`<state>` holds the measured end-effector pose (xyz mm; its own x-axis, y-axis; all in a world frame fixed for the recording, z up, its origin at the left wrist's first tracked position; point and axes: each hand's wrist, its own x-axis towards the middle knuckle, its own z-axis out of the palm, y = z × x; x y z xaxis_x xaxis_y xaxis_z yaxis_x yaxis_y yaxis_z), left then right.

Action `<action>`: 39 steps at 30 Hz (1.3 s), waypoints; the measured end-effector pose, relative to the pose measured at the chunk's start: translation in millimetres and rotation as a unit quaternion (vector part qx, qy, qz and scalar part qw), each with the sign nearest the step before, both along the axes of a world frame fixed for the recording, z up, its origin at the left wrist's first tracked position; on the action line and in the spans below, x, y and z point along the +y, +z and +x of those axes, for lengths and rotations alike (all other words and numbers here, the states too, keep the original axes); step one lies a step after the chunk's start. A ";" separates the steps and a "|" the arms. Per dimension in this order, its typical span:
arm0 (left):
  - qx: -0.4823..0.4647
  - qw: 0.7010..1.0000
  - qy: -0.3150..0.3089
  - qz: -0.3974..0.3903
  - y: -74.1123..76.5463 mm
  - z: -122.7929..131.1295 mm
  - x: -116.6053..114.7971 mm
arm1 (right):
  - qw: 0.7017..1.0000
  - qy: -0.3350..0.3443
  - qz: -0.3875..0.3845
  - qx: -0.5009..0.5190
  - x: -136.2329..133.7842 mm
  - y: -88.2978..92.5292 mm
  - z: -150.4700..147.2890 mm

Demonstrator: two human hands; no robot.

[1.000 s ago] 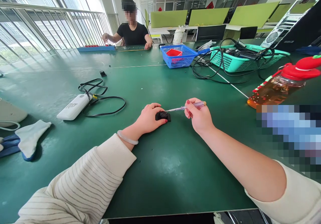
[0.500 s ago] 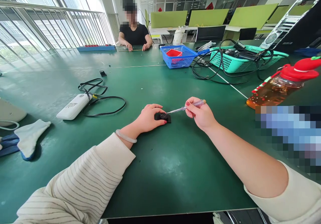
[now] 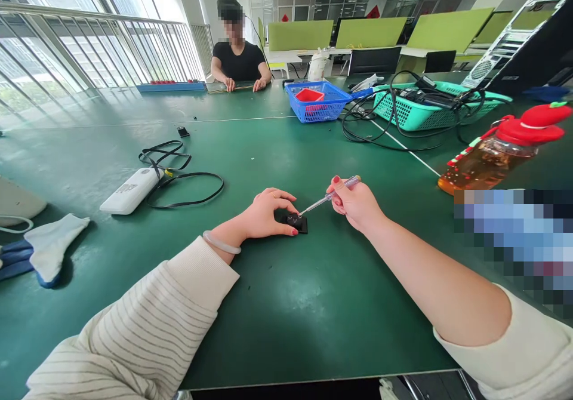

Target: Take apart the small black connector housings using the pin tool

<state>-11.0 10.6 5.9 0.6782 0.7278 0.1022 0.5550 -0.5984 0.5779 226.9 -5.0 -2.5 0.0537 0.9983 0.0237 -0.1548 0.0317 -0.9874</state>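
A small black block-like part (image 3: 296, 223) lies on the green table in the middle of the view. My left hand (image 3: 267, 214) grips it from the left, thumb on the near side and fingers curled around the far side. In my right hand (image 3: 353, 203) is a slim screwdriver (image 3: 323, 200) with a clear handle, held between thumb and fingers. Its shaft slants down to the left, and the tip meets the top of the black part. Whether the tip sits in a screw is too small to tell.
To the left lie a white power bank (image 3: 133, 191) with a looped black cord, and a white-and-blue glove (image 3: 58, 242). A red-lidded bottle (image 3: 487, 158) lies at right. Blue (image 3: 313, 110) and teal (image 3: 430, 116) baskets with cables stand farther back. Another person (image 3: 237, 60) sits opposite.
The black part and the fingers on it have shifted slightly toward me. The screwdriver slants more steeply, its tip a little lower, and my right hand has moved slightly.
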 end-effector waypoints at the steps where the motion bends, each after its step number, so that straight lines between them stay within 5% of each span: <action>1: 0.002 1.000 -0.005 0.002 -0.1 -0.3 0.0 | 1.000 -0.004 0.000 -0.003 -0.2 0.1 0.1; 8: 0.005 1.000 -0.016 0.019 -3.1 -1.2 0.8 | 0.999 -0.017 0.007 -0.038 -0.8 -1.0 1.4; 19: 0.020 0.999 -0.025 0.013 -2.0 -1.2 1.5 | 0.996 0.062 0.063 -0.024 -8.2 12.1 -7.8; 25: 0.016 0.999 -0.025 0.013 -2.6 -1.2 1.8 | 0.996 0.035 0.073 0.040 -4.4 4.1 -7.1; 34: 0.016 0.999 -0.030 0.010 -3.8 -1.5 2.7 | 0.994 -0.026 0.103 -0.009 -1.2 -6.1 -3.4; 39: 0.010 0.999 -0.028 0.013 -4.0 -1.8 2.5 | 0.994 0.007 0.100 0.032 -1.9 -1.4 -0.1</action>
